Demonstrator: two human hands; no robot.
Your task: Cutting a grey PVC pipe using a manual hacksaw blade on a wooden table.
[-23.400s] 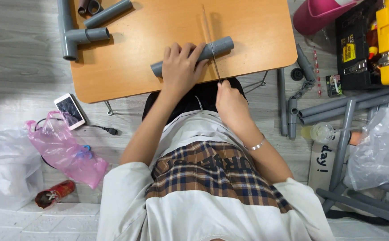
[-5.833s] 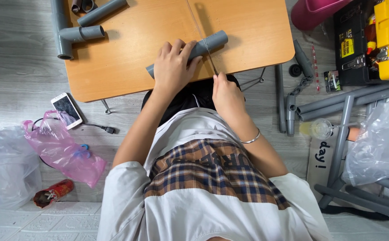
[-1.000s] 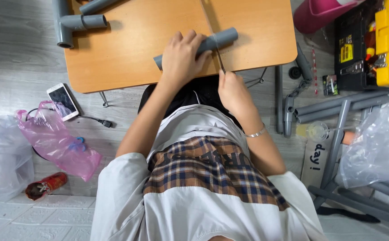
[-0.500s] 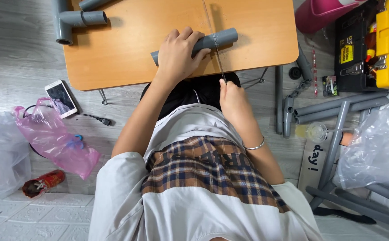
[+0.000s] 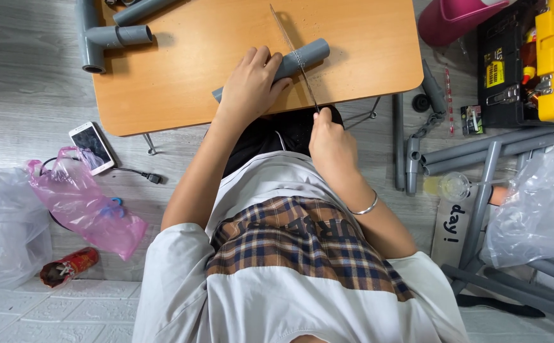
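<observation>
The person wore a short-sleeved top, pale grey-white over the shoulders and lower body, with a broad band of plaid in navy, brown and cream across the middle, dark block lettering running through it. Both forearms were bare up from the fingers to the loose sleeves. A thin silver bangle circled the wrist just behind the right hand point(image 5: 331, 149); the left hand point(image 5: 249, 89) bore no jewellery.

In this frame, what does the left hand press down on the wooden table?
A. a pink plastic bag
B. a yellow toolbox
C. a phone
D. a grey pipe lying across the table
D: the left hand lies over the grey pipe on the wooden table, while the right hand holds a thin saw blade across it.
</observation>
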